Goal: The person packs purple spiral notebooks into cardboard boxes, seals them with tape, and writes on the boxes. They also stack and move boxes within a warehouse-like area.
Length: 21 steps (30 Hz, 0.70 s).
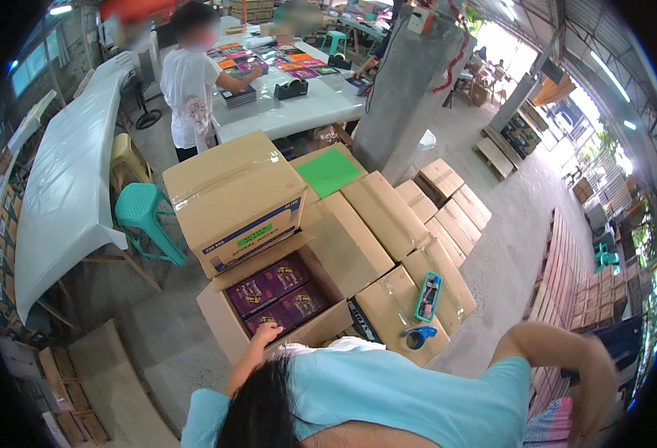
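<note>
My left hand reaches over the near edge of an open carton. Its visible fingers rest, partly stretched out, against the dark purple notebooks packed side by side inside. What lies beneath the fingers is hidden. My right arm bends outward at the elbow, and its forearm drops to the lower edge, where the hand does not show. Right of the open carton, a blue tape dispenser and a teal tray holding small tools lie on closed, taped cartons.
A large closed carton stands behind the open one. More cartons reach toward a concrete pillar. At left are a teal stool and a white-covered table. A co-worker in white handles notebooks at another table.
</note>
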Each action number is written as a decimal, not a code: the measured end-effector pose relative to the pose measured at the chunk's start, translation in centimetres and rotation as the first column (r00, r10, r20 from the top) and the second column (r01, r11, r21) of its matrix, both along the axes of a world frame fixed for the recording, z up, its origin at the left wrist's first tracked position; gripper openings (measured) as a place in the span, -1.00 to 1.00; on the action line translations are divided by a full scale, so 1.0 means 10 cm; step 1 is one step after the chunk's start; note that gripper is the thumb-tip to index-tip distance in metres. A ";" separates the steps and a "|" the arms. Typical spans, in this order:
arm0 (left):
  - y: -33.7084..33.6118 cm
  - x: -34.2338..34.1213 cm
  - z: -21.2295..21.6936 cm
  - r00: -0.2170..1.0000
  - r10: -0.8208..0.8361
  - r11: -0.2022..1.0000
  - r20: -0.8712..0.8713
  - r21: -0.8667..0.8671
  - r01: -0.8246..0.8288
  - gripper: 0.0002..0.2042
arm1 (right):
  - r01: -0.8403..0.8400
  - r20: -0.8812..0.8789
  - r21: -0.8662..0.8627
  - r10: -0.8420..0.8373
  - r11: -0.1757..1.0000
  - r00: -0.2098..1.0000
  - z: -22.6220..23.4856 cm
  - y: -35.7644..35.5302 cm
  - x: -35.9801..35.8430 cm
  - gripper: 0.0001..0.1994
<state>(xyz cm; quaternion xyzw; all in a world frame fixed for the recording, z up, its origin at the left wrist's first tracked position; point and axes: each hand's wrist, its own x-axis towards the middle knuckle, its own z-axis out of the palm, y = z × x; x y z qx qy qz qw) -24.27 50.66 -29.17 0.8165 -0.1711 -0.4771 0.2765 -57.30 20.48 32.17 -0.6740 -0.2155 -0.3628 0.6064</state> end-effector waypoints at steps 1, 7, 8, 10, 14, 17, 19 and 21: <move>-0.05 -0.05 -0.09 0.995 0.096 0.993 0.022 -0.077 -0.094 -0.50 | 0.101 -0.052 0.069 -0.098 0.992 0.994 -0.11 0.01 0.02 -0.38; 0.18 -0.55 0.02 0.941 0.236 0.965 -0.243 -0.055 -0.256 -0.56 | 0.725 -0.807 -0.128 -0.496 0.677 0.321 -2.31 -1.01 -0.09 -0.38; 0.29 -0.62 0.00 0.942 0.222 0.974 -0.252 0.009 -0.227 -0.57 | 0.345 -0.568 -0.822 -0.696 0.453 -0.440 -2.75 -1.10 -0.14 -0.42; 0.71 -0.71 -0.20 0.940 0.238 0.971 -0.244 0.084 -0.224 -0.57 | 0.109 -0.579 -0.803 -0.722 0.586 -0.379 -3.43 -1.12 -0.36 -0.47; 1.05 -0.76 0.01 0.947 0.200 0.963 -0.250 0.230 -0.143 -0.55 | 0.454 -0.747 -0.651 -0.406 0.609 -0.527 -4.50 -1.02 -0.79 -0.54; 1.11 -0.69 0.24 0.922 0.276 0.917 -0.273 0.362 -0.167 -0.54 | 0.560 -0.758 -0.547 -0.085 0.622 -0.646 -5.13 -1.06 -0.95 -0.49; 1.16 -0.61 0.18 0.867 0.383 0.886 -0.318 0.392 -0.247 -0.53 | 0.679 -0.754 -0.523 0.091 0.515 -0.651 -5.49 -1.07 -0.89 -0.43; 0.98 -0.44 0.17 0.801 0.481 0.859 -0.356 0.375 -0.349 -0.54 | 0.717 -0.743 -0.628 0.041 0.304 -0.668 -5.79 -0.95 -0.72 -0.34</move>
